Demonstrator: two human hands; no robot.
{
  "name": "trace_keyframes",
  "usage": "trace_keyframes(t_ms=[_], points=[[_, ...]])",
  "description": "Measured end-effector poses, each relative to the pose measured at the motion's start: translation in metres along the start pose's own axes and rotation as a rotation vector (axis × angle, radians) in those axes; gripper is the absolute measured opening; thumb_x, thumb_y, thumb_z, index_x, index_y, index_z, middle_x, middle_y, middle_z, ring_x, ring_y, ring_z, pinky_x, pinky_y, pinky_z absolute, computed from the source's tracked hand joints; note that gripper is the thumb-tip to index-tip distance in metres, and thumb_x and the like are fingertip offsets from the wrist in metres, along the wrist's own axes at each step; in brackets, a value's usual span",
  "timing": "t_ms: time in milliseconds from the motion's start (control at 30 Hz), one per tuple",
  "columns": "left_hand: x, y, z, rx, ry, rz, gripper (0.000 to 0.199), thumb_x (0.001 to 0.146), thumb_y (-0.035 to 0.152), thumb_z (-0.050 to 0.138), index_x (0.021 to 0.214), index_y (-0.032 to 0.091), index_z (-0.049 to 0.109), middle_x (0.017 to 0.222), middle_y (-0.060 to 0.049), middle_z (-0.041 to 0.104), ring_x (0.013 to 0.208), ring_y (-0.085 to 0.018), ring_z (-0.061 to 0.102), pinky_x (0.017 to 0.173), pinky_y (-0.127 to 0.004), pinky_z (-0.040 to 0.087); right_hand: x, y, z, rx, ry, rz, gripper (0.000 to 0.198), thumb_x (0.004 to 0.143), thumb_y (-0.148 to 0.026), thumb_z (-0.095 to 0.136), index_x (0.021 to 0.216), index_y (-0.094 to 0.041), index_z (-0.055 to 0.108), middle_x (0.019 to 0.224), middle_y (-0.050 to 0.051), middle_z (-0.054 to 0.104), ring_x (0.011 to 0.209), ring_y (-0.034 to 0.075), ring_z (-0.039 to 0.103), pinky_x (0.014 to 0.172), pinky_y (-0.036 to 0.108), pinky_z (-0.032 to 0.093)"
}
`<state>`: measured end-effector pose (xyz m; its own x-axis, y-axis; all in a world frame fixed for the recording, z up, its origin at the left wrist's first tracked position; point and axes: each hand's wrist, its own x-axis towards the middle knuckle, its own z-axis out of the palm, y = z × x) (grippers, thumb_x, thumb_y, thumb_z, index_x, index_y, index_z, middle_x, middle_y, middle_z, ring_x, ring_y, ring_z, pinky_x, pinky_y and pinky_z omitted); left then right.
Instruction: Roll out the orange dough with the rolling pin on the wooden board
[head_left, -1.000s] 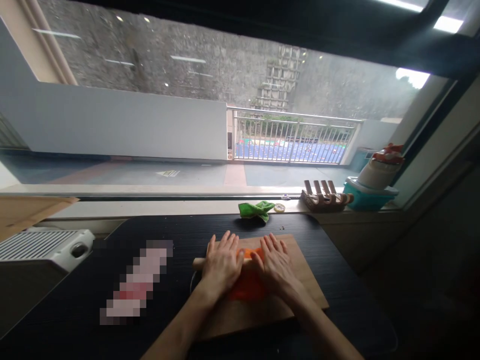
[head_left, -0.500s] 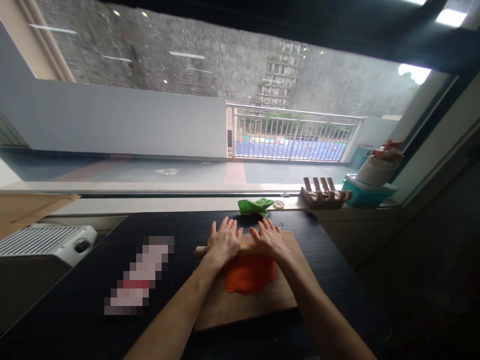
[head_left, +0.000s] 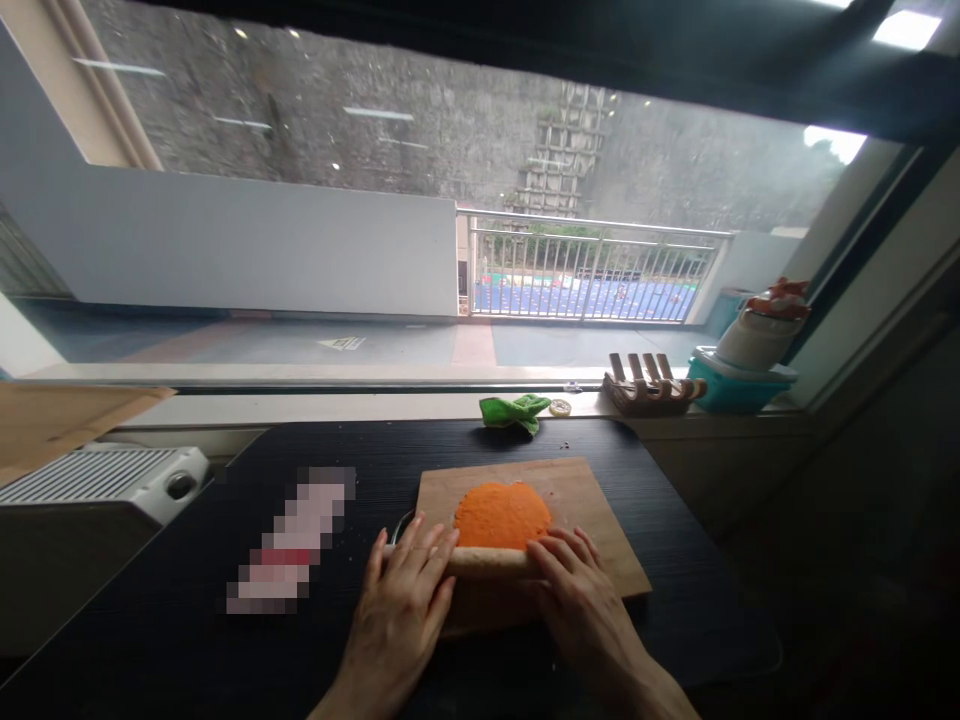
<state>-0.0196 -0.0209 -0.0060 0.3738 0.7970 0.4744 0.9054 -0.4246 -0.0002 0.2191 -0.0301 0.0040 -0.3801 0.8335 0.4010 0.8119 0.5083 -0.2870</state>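
A pale wooden rolling pin point(head_left: 491, 563) lies crosswise over the near edge of a flattened orange sheet, dough-like in look point(head_left: 501, 515). My left hand point(head_left: 405, 600) bears down on the pin's left end, its fingers bent over the top. On the right end rests my right hand point(head_left: 581, 590), fingers curved over the wood and thumb tucked behind. Beneath the sheet is a wooden board point(head_left: 607, 530), whose near part is hidden by my hands and shadow. The sheet has an uneven, rounded outline.
A green cloth point(head_left: 514, 412) lies at the black table's point(head_left: 697, 600) far edge. Beside it, on the sill, are a small ring-shaped item point(head_left: 560, 407), a brown rack point(head_left: 649, 390) and a teal box point(head_left: 739, 385). A blurred-out item point(head_left: 296, 545) lies left, near a white heater point(head_left: 142, 480).
Both hands have drawn the rolling pin back toward me, from the sheet's far edge to its near edge. More of the orange sheet and the board's far part now shows.
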Motion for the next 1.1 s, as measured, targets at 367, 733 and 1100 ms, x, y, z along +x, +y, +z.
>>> trace_keyframes(t_ms=[367, 733, 1100], points=[[0.029, 0.033, 0.014, 0.047, -0.166, 0.016, 0.046, 0.092, 0.036, 0.035, 0.135, 0.024, 0.045, 0.143, -0.007, 0.041, 0.134, -0.030, 0.033, 0.106, -0.057, 0.025, -0.011, 0.076, -0.001, 0.089, 0.271, 0.362, 0.023, 0.092, -0.030, 0.043, 0.108, -0.021, 0.058, 0.096, 0.006, 0.062, 0.094, 0.022, 0.054, 0.083, 0.036, 0.046], [0.037, 0.026, 0.011, 0.023, -0.184, 0.051, 0.043, 0.088, 0.033, 0.042, 0.130, 0.027, 0.050, 0.144, -0.010, 0.041, 0.135, -0.030, 0.030, 0.108, -0.059, 0.021, -0.018, 0.075, 0.013, -0.009, 0.358, 0.300, 0.027, 0.092, -0.028, 0.039, 0.113, -0.020, 0.054, 0.102, 0.007, 0.060, 0.098, 0.023, 0.051, 0.087, 0.040, 0.043], [0.053, 0.022, -0.001, -0.052, -0.331, 0.038, 0.038, 0.088, 0.029, 0.040, 0.122, 0.028, 0.058, 0.141, -0.009, 0.045, 0.135, -0.031, 0.031, 0.105, -0.061, 0.027, -0.020, 0.075, 0.013, -0.030, 0.349, 0.309, 0.027, 0.092, -0.028, 0.040, 0.114, -0.020, 0.054, 0.104, 0.008, 0.059, 0.099, 0.023, 0.050, 0.089, 0.039, 0.041]])
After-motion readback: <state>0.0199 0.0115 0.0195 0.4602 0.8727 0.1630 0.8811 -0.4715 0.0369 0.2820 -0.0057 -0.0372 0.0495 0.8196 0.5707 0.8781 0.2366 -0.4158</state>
